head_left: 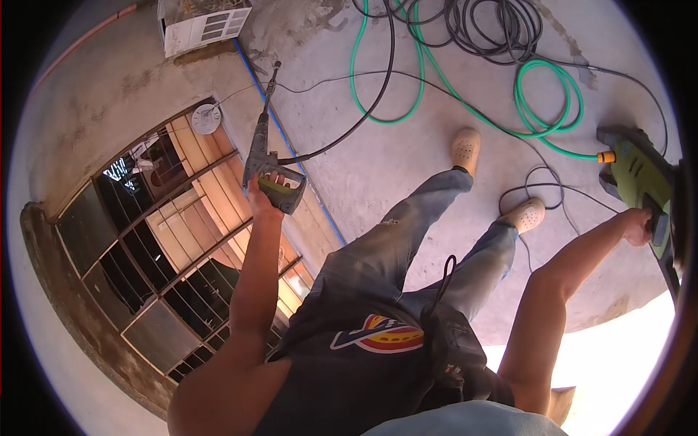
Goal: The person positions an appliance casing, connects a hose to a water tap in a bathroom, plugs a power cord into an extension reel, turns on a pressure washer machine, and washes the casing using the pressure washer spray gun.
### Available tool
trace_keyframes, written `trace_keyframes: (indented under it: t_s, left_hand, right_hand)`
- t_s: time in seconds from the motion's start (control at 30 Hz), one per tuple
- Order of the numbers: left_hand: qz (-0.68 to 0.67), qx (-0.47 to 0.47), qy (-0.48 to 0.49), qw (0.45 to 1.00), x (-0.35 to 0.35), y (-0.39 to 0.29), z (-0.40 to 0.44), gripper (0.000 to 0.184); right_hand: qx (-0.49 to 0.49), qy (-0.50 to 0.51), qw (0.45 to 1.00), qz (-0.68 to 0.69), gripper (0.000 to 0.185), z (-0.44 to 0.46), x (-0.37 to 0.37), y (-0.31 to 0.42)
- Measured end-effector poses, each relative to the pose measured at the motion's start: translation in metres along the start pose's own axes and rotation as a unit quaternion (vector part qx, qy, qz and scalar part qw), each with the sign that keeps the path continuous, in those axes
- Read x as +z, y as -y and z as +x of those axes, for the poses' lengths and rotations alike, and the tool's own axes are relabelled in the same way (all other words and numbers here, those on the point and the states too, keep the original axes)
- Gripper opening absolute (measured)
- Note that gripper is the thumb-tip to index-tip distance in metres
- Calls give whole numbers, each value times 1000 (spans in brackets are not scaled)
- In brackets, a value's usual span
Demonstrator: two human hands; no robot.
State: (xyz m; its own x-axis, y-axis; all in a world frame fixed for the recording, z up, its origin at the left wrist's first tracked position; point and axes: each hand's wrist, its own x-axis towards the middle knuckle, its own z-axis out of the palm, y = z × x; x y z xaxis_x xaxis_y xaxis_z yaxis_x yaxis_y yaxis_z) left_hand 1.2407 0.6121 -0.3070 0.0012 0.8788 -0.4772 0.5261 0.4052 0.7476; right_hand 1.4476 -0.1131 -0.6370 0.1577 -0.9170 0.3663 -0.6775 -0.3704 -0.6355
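My left hand [265, 190] is closed around the handle of a grey and green spray gun [262, 149], whose thin nozzle points toward the top of the view. A black hose runs from the gun up to the coils. At the right, my right hand [638, 227] is closed on a dark part of a green and black machine [640, 171]. A green hose [571, 153] joins that machine at an orange connector [606, 157]. The machine's right side is cut off by the dark edge of the view.
Coiled black hose [494, 29] and green hose loops lie on the concrete floor. A thin cable [556, 182] tangles beside my right shoe [525, 215]. At the left are a barred window [174, 247], a round white box [206, 119] and a white unit [207, 30].
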Motion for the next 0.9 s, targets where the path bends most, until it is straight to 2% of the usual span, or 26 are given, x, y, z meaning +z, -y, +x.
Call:
trace_keyframes:
  t_s: [0.03,0.07,0.13,0.17,0.2,0.27,0.33,0.37,0.4,0.73,0.83,0.9]
  left_hand:
    - [-1,-1,-7,1000,-3,1,1,41]
    - [-1,-8,2,1000,-5,2,2,40]
    - [21,-21,-10,1000,-4,2,0,44]
    - [-1,-27,3,1000,-12,6,9,41]
    - [2,-23,-4,1000,-12,7,5,40]
    - [-4,-27,-3,1000,-6,9,4,39]
    - [-15,-44,-15,999,-4,14,7,38]
    - [-20,-38,-18,999,-2,15,8,38]
    - [-24,-45,-1,999,0,16,6,36]
    - [-97,-115,41,988,-6,11,-6,38]
    - [-123,-159,19,979,-9,16,-18,34]
    - [-149,-151,34,977,-19,20,-25,34]
  right_hand:
    - [-129,-47,990,-34,21,3,5,-7]
    - [-130,-39,990,-32,21,6,8,-14]
    - [-148,-26,967,-205,18,10,14,-30]
    - [-189,-45,960,-200,19,15,19,-43]
    - [-204,-44,974,-89,21,14,13,-36]
    - [-235,-80,965,-83,19,18,24,-51]
    - [30,-40,998,41,21,19,34,-55]
    - [164,-31,981,100,23,19,38,-56]
    - [209,-16,970,122,24,22,46,-54]
    - [259,124,942,172,33,29,45,-55]
    - [304,202,911,192,36,35,40,-49]
    - [333,307,873,179,39,36,31,-52]
